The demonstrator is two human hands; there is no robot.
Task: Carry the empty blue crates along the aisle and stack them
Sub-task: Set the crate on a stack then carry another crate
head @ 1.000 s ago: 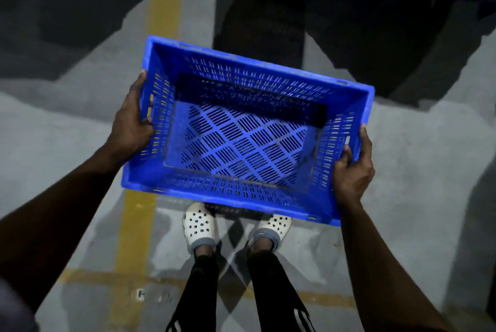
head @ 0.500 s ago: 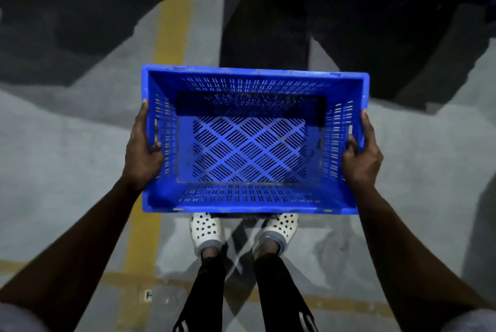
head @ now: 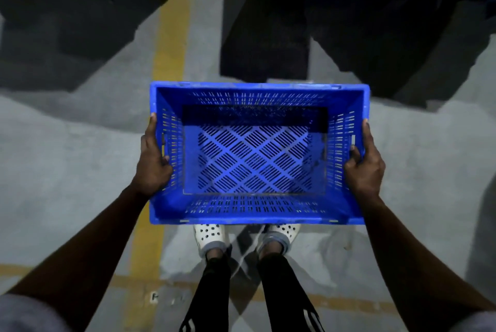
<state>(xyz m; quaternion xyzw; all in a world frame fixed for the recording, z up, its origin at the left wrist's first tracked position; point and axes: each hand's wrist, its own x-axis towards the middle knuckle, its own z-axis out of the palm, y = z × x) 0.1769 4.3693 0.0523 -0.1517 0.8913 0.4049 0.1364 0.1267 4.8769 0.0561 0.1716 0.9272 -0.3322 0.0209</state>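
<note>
1. both hands are clamped on the load: left hand (head: 154,160) has its fingers curled round the rim of the left short wall of the blue crate (head: 255,208), and right hand (head: 365,162) is curled the same way round the right short wall; neither hand is free
2. crate is held in the air in front of the body, mouth up and roughly level, above the white shoes (head: 208,236) and clear of the grey floor (head: 67,170); its slatted base is bare, so it is empty
3. governing relation: the crate's long axis runs side to side across the body, from one hand to the other; the hands sit opposite each other about midway along the short walls, so neither is nearer and the weight looks evenly shared
4. yellow line (head: 171,44) runs away from the person along the floor and passes under the crate's left end
5. dark shapes (head: 268,49) lie ahead at the top of the view; in this light they may be shadows or stored goods, and i cannot tell which
6. assessment: carrying step in hand; no stack is in view and stacking is not yet done
7. next move would call for matching the long axis to the crate below and lowering both ends together
8. risk: the crate hides the floor just ahead of the feet
</note>
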